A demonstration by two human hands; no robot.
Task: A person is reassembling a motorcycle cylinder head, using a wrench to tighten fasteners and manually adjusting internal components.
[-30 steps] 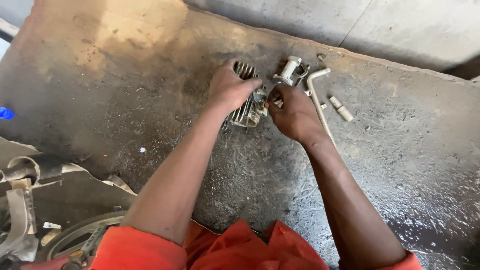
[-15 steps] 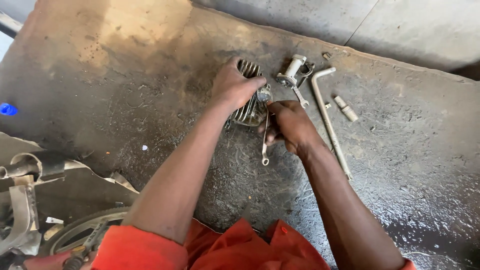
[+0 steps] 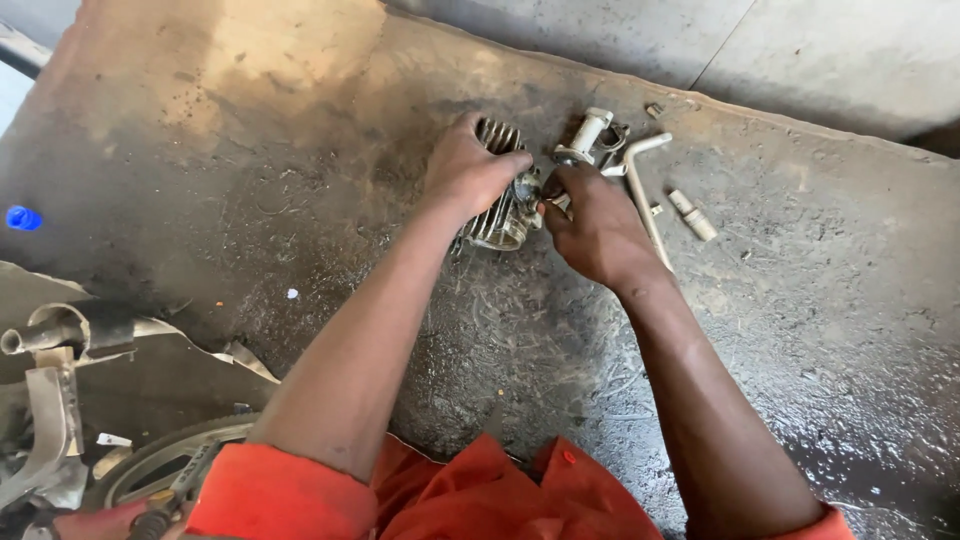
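Note:
A finned metal engine cylinder lies on the oily concrete floor. My left hand is clamped over its top and holds it down. My right hand sits just to its right, fingers closed on a small metal tool pressed against the cylinder's end. Most of that tool is hidden inside my fist. Both forearms reach out from orange sleeves at the bottom of the view.
Beyond my right hand lie a pale cylindrical part, an L-shaped metal rod, a short socket piece and a small nut. A blue cap sits far left. Metal parts and a wheel are at bottom left.
My right hand pulled back toward me with a spanner hanging from it, then returned to the cylinder's end. The left hand stayed on the cylinder.

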